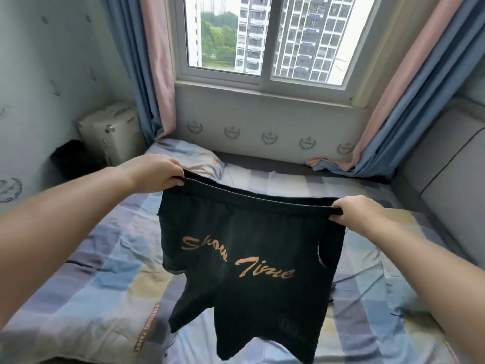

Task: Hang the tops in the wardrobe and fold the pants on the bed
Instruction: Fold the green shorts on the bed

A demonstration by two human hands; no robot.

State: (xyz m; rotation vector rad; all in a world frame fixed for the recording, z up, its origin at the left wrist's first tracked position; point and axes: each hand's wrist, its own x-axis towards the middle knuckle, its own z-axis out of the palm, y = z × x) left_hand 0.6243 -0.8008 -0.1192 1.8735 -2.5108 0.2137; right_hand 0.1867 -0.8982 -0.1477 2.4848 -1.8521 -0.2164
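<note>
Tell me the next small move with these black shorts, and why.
Probably lower the black shorts flat onto the bed. The left hand and right hand grip the waistband's two ends, and the shorts hang spread in the air above the checked cover, not yet folded.

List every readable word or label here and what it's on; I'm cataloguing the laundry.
"Show Time": orange script across the black shorts, held up by the left hand and right hand.
Orange strip on the checked bedsheet: print too blurred to read.
Small orange mark on the pillow: too small to read.
</note>
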